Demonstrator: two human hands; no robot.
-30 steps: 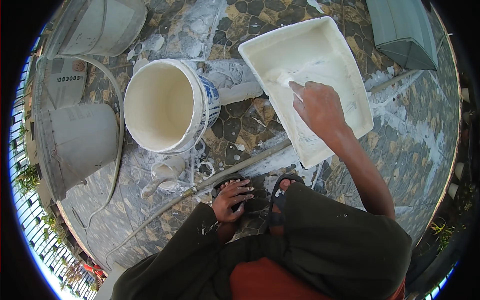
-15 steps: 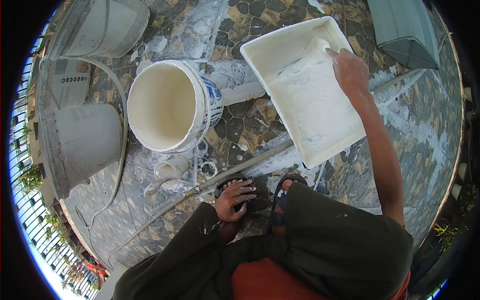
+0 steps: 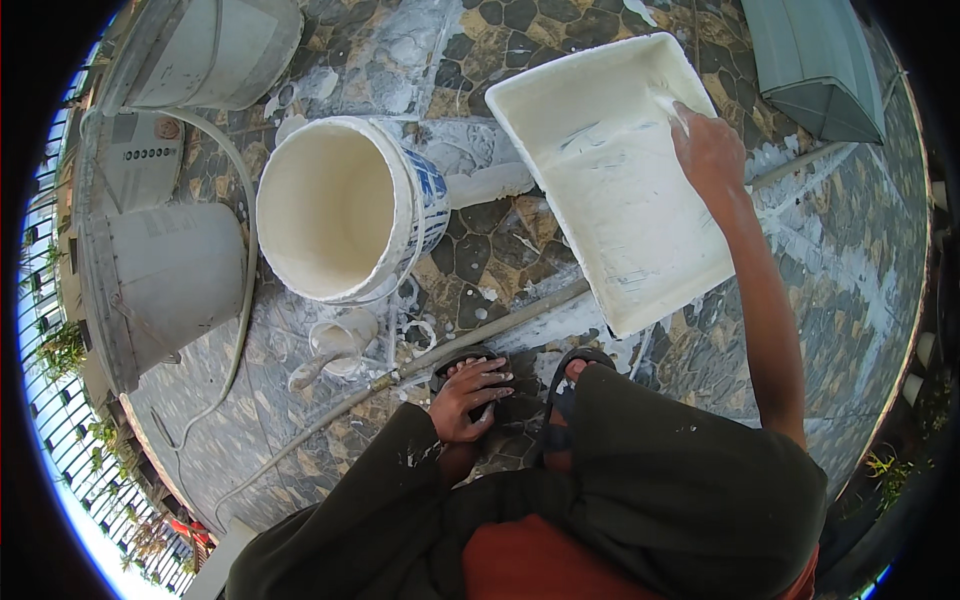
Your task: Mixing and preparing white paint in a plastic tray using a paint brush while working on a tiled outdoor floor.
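Observation:
My right hand is over the right inner side of a white rectangular tray, its fingers curled together. Some white material shows at the fingertips; whether it is a tool or a lump of paste I cannot make out. The tray's inside is coated in white, with dark streaks scraped through. My left hand hangs by my left knee, over my sandalled left foot; its fingers are spread, flecked with white, and hold nothing.
A white bucket with blue markings lies tilted left of the tray. Beside it are a white-crusted cup-like scoop, a long pipe and grey tubs. A grey-green box-shaped container stands far right. White splashes mark the stone-patterned floor.
My right hand has shifted slightly right and toward me along the tray's side, with less white material showing at its fingertips. My left hand has stayed in place.

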